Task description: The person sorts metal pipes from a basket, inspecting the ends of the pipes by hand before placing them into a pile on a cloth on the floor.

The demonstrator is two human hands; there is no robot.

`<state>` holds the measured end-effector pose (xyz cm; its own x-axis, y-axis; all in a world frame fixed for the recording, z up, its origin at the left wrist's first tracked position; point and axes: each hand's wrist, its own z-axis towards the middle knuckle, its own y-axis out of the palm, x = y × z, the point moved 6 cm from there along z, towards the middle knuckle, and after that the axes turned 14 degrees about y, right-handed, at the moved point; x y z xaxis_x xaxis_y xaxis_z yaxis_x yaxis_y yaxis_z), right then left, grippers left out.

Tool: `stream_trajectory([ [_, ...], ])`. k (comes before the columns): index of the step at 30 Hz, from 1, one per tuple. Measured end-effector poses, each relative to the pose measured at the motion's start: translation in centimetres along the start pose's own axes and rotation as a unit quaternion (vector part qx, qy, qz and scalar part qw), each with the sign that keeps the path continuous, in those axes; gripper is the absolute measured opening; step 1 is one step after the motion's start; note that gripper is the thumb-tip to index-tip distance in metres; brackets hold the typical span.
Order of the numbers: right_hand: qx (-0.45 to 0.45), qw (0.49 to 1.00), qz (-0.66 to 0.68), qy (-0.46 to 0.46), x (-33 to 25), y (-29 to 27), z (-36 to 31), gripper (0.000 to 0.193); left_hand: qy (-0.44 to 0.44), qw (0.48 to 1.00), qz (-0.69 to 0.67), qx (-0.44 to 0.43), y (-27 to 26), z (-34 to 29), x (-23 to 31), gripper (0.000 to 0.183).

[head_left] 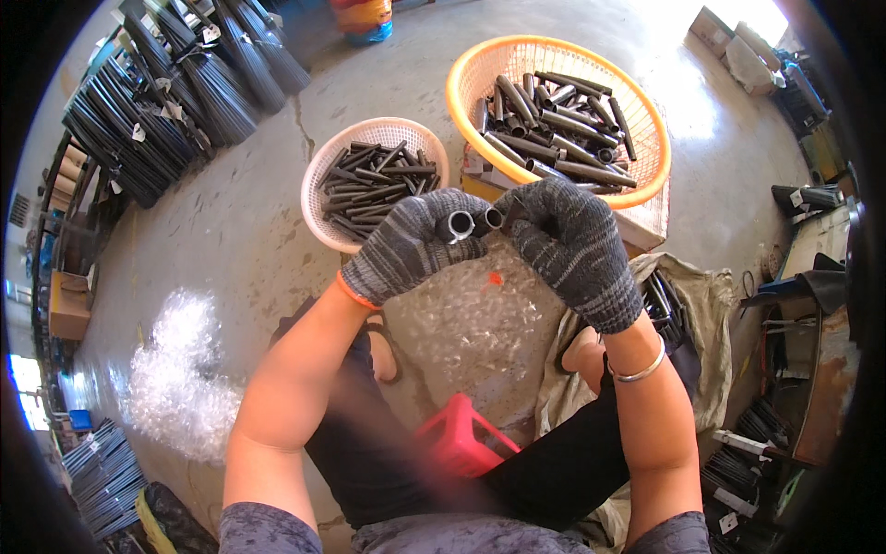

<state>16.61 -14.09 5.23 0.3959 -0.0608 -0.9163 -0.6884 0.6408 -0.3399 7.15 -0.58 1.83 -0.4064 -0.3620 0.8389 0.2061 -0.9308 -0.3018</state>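
Left hand [415, 242] has its grip wrapped round 1 pale-rimmed tube [460, 224], and a 2nd tube [495, 218] sits just beside it, between both hands! Right hand's [568, 245] hold? Can't tell, its own curl hides it. Looks like close end-handling; next calls for steadiness. Tube lengths: hidden.

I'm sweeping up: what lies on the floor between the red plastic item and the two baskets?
Clear plastic scraps and a small orange piece, as the head view shows; the left hand and right hand hide part of that stretch.
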Motion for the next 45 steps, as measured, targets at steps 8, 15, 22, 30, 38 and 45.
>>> stream_trajectory([
  [8, -0.012, 0.999, -0.046, -0.002, -0.1, 0.5, -0.2, 0.012, 0.087, 0.981, 0.164, -0.056, 0.1, 0.0, 0.9, 0.032],
  [15, 0.015, 0.999, -0.042, -0.013, 0.4, 1.5, -0.5, 0.011, 0.061, 0.986, 0.141, -0.069, 0.0, -0.5, 0.3, 0.033],
  [22, 0.021, 0.995, -0.093, 0.007, 1.0, 1.9, -0.7, 0.014, 0.109, 0.976, 0.172, -0.072, 0.0, -0.8, -0.2, 0.031],
  [30, 0.037, 0.994, -0.089, -0.044, 0.0, 1.3, -0.1, 0.007, 0.054, 0.992, 0.073, -0.082, 0.6, -0.6, 0.5, 0.031],
  [38, 0.035, 0.993, -0.089, -0.062, -0.2, 1.1, 0.0, 0.010, -0.172, 0.961, -0.167, -0.140, 1.5, -2.1, -1.2, 0.030],
  [45, 0.054, 0.998, -0.023, -0.017, -0.6, -0.8, 0.4, 0.013, -0.238, 0.943, -0.178, -0.151, 1.5, -1.8, -0.9, 0.032],
])
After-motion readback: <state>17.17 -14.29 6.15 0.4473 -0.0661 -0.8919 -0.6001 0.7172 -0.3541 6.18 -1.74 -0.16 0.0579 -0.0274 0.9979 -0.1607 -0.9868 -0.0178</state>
